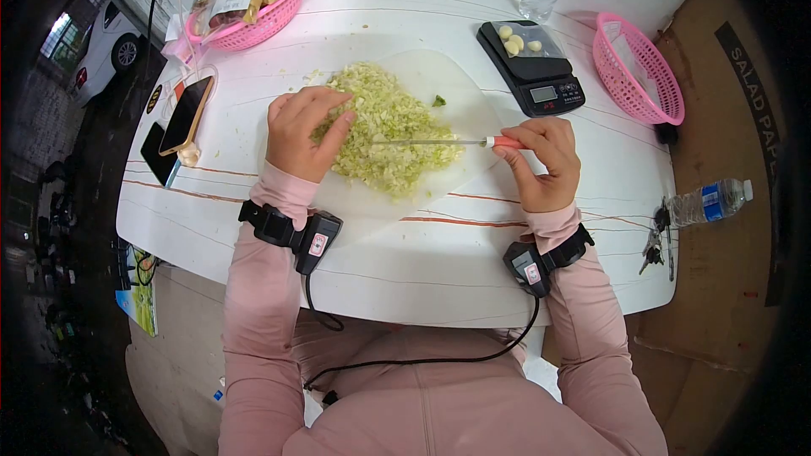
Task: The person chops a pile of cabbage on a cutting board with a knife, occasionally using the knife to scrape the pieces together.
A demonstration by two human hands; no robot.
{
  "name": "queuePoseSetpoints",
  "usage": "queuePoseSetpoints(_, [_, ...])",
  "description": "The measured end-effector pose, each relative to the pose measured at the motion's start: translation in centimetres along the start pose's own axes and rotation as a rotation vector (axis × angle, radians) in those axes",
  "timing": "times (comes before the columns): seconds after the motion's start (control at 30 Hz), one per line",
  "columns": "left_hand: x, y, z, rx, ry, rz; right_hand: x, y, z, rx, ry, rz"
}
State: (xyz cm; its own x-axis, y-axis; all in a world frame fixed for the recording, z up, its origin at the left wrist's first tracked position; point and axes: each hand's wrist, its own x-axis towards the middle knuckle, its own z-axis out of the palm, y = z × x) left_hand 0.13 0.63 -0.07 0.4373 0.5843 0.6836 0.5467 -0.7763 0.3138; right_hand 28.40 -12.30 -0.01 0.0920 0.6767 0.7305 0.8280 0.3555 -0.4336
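A pile of chopped green cabbage [384, 131] lies on a translucent white cutting board [439, 76] on the white table. My left hand [302, 131] rests on the left side of the pile, fingers curled against it. My right hand [545, 160] grips the orange handle of a knife [439, 142]. The thin blade lies flat across the right part of the pile, pointing left.
A black kitchen scale [536, 76] with garlic cloves stands at the back right, beside an empty pink basket [638, 67]. A pink basket of packets [253, 8] sits at the back left. Phones [182, 118] lie left; water bottles [710, 201] and keys right.
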Motion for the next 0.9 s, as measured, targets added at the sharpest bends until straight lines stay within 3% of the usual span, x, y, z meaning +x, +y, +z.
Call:
queuePoseSetpoints(0.27, [-0.05, -0.12, 0.0, 0.005, 0.01, -0.006, -0.15, 0.02, 0.25, -0.009, -0.087, 0.024])
queuePoseSetpoints(0.63, [-0.46, 0.46, 0.21, 0.115, -0.218, -0.022, -0.19, -0.52, 0.36, -0.002, -0.077, -0.013])
queuePoseSetpoints(0.9, [-0.84, 0.27, 0.55, 0.163, -0.25, -0.039, -0.56, -0.13, 0.88, -0.02, -0.094, -0.025])
